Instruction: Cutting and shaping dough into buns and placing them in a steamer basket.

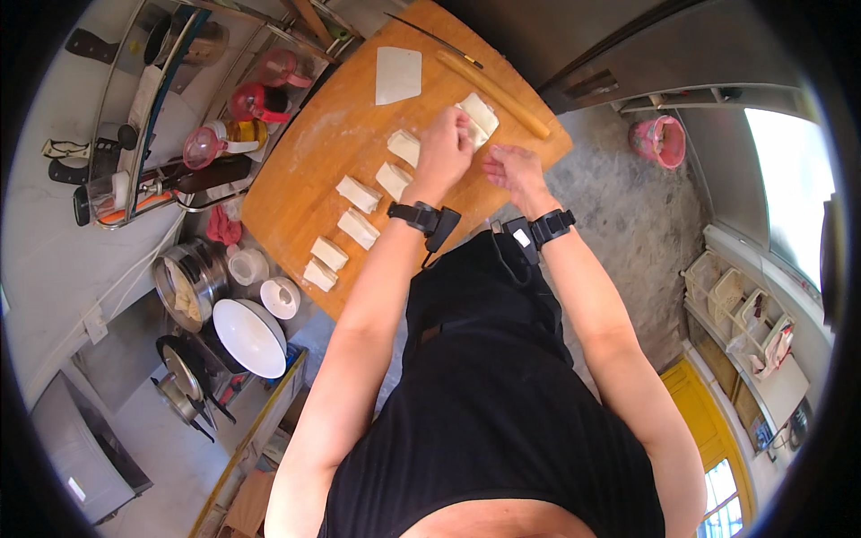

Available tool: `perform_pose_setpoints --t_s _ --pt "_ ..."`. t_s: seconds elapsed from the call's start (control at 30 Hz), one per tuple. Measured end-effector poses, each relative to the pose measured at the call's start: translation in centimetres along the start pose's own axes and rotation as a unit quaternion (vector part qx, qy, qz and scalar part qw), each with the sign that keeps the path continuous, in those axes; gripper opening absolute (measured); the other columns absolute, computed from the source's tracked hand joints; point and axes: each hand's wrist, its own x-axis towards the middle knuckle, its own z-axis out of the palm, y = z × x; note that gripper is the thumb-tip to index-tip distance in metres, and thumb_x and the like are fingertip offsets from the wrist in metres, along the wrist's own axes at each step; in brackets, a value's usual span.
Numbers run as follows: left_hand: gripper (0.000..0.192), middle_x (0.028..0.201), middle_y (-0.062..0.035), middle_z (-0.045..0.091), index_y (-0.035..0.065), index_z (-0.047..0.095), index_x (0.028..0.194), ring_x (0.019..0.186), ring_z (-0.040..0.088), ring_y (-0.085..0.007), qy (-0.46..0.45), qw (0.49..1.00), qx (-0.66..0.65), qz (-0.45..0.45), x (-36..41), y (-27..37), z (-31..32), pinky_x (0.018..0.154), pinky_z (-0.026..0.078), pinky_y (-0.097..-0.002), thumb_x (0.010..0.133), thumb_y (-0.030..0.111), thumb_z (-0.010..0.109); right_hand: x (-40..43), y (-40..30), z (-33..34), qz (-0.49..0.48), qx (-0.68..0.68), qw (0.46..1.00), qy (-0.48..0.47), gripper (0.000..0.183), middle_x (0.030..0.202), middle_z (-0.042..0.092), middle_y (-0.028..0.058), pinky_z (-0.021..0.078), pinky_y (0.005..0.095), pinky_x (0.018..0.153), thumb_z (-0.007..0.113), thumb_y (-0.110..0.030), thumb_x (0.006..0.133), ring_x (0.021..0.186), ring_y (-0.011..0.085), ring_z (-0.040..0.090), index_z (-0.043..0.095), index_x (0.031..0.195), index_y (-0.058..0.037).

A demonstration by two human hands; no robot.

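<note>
My left hand is over the left edge of a folded piece of dough at the right of the wooden board. Its curled fingers hide part of the dough, so a grip on it cannot be made out. Close to the dough's near corner is my right hand, fingers loosely bent and apart, with nothing visible in them. Several cut dough pieces lie in staggered pairs running toward the lower left. One dough piece is partly covered by my left wrist.
A rolling pin, a long knife and a white dough scraper lie along the far side. Left of the board stand a metal rack with bottles, a white bowl and a steel pot. A pink bucket is at right.
</note>
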Motion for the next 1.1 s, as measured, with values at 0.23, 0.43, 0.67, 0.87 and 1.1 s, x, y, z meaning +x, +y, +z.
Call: perform_pose_setpoints --t_s 0.23,0.43,0.67,0.87,1.1 --pt "0.028 0.093 -0.0156 0.065 -0.0004 0.06 0.103 0.084 0.064 -0.0288 0.006 0.998 0.01 -0.063 2.5 -2.7 -1.3 0.075 0.051 -0.0373 0.078 0.01 0.069 0.9 0.0 1.3 -0.013 -0.101 0.995 -0.021 0.031 0.081 0.065 0.0106 0.0528 0.0279 0.061 0.073 -0.023 0.082 0.072 0.0184 0.065 0.062 0.092 0.0043" --pt "0.039 0.1 -0.0172 0.066 0.0022 0.063 0.103 0.094 0.062 -0.0343 -0.11 0.975 0.12 -0.153 4.2 -2.5 -0.2 0.082 0.047 -0.0419 0.077 0.03 0.072 2.5 -0.4 1.6 -0.024 -0.092 0.995 0.0 0.032 0.079 0.063 0.0108 0.052 0.026 0.056 0.073 -0.024 0.082 0.067 0.0176 0.064 0.061 0.088 0.0052" --pt "0.04 0.102 -0.0152 0.066 0.0039 0.063 0.103 0.096 0.062 -0.0328 -0.109 0.964 0.144 -0.196 4.3 -1.8 -0.1 0.081 0.047 -0.0421 0.075 0.031 0.074 1.9 -1.4 1.5 -0.028 -0.199 0.979 0.028 0.035 0.065 0.062 0.0096 0.0494 0.0256 0.046 0.074 -0.029 0.081 0.052 0.017 0.061 0.063 0.077 0.0044" --pt "0.029 0.095 -0.0137 0.065 0.0023 0.06 0.096 0.087 0.062 -0.0316 0.067 0.993 0.029 -0.092 1.1 -0.5 -3.6 0.079 0.045 -0.0428 0.077 0.021 0.071 3.0 -4.4 1.2 -0.277 -0.47 0.83 0.115 0.037 0.072 0.067 0.0155 0.0514 0.0376 0.069 0.072 -0.039 0.076 0.073 0.0303 0.067 0.067 0.077 -0.002" --pt "0.024 0.101 -0.0115 0.066 0.0033 0.062 0.102 0.091 0.063 -0.0221 0.024 0.978 -0.12 -0.168 -6.7 -0.9 -11.3 0.081 0.047 -0.0339 0.083 0.017 0.066 12.5 -12.2 8.1 -0.386 -0.467 0.788 0.106 0.03 0.089 0.069 0.0168 0.0505 0.0394 0.079 0.068 -0.033 0.074 0.089 0.033 0.066 0.071 0.085 -0.0049"
